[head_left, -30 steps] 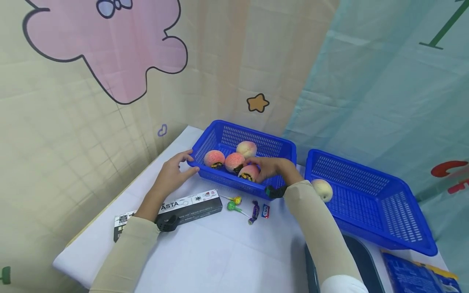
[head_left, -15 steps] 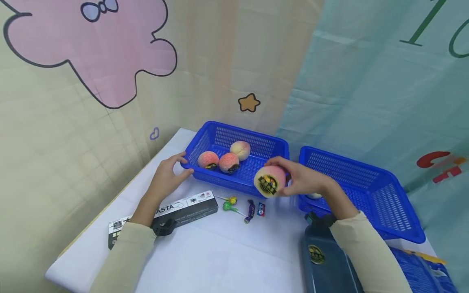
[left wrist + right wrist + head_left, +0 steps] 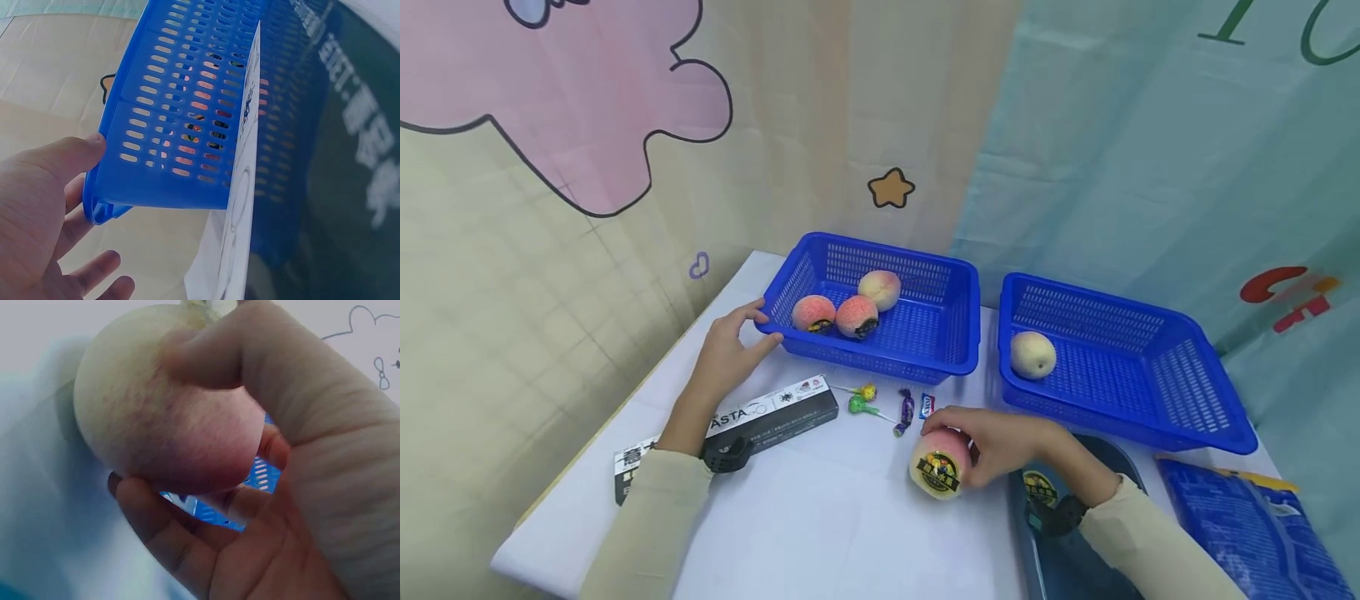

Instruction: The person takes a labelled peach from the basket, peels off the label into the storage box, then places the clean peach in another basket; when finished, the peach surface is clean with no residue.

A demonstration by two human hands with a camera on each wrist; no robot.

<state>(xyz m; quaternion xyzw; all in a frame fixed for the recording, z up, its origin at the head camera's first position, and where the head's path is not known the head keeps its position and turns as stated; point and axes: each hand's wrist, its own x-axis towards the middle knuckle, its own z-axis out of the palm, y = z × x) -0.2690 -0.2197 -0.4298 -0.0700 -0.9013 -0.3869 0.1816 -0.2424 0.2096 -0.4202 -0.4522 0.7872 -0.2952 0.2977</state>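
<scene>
My right hand [image 3: 1000,446] grips a pink and pale-yellow peach [image 3: 940,463] with a black and gold sticker, low over the front of the white table; contact with the table cannot be told. In the right wrist view its thumb lies across the peach [image 3: 156,412], fingers curled beneath. At the left blue basket [image 3: 951,367], my left hand [image 3: 724,358] pinches the near left corner of the rim between thumb and index finger. Its other fingers hang loose in the left wrist view. Inside that basket lie two red peaches [image 3: 813,314] and a paler peach [image 3: 880,290].
A second blue basket [image 3: 1213,408] stands at the right, holding one pale peach [image 3: 1032,355]. A black pasta box [image 3: 775,414] lies by my left wrist. Lollipops [image 3: 860,405] and small wrapped candies [image 3: 905,410] lie mid-table. A dark tray [image 3: 1026,533] and blue bag [image 3: 1247,525] are at right.
My right hand has lifted one peach out of the left basket and brought it forward and down over the table. The left hand has stayed at the basket corner.
</scene>
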